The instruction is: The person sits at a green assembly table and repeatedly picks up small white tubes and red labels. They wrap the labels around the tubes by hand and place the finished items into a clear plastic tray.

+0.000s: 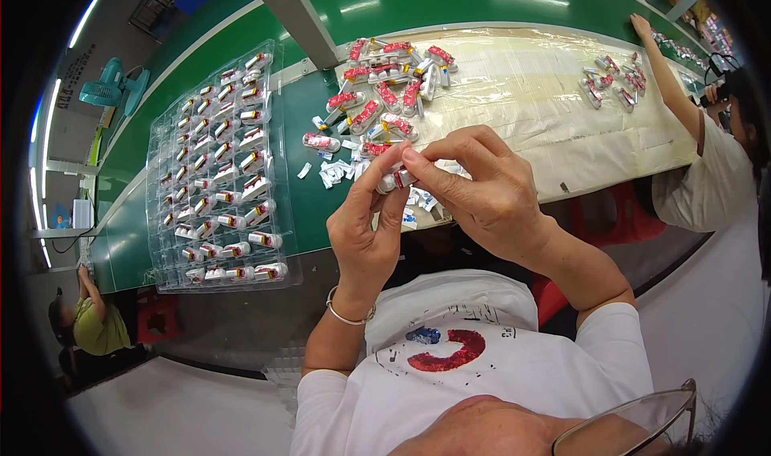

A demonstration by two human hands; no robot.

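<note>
Both hands meet above the near edge of the green workbench (pixel 377 6), sharing one small white cartridge with a red band (pixel 397 178): the left hand (pixel 365 227) pinches its left end between thumb and forefinger, and the right hand (pixel 482 187) closes its fingertips over the right end from above. Left of the hands lies a clear plastic blister tray (pixel 157 215); nearly every pocket that can be made out already holds a cartridge, so the filling looks far advanced, though glare makes it hard to tell whether a few pockets remain open. Beyond the hands, on a sheet of clear film (pixel 546 94), a loose pile of red-and-white cartridges (pixel 385 94) is unhandled, so a fair share of the work seems to be left. Small white scraps (pixel 333 171) lie scattered between the pile and the hands. At the right, another person's arm (pixel 671 78) reaches toward a second, smaller heap of cartridges (pixel 614 78).
</note>
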